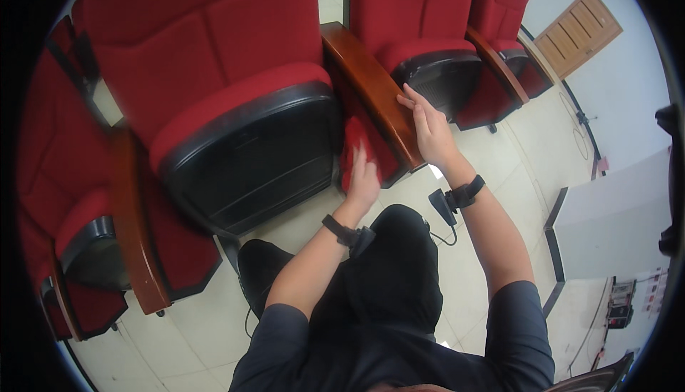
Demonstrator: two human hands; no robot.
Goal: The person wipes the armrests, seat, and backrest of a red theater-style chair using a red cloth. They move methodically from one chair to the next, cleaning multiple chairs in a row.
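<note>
My left hand [364,181] is in the gap between a folded-up black seat base [264,156] and the side panel of a wooden armrest. Its fingers, slightly blurred, press a bright red cloth [351,135] toward the inner face of that red panel [378,153]. Part of the cloth is hidden behind the hand. On the outer side of the brown wooden armrest [371,85], my right hand [432,131] rests with fingers stretched out and the fingertips at the wood's edge. Nothing shows in its grasp. Both wrists wear black straps with small devices.
Red upholstered chairs stand to the left [64,156] and right [414,6], each with wooden armrests. My knees [407,242] are close to the front of the middle chair. Pale floor tiles [506,156] lie around. A wooden panel [578,33] leans by the white wall.
</note>
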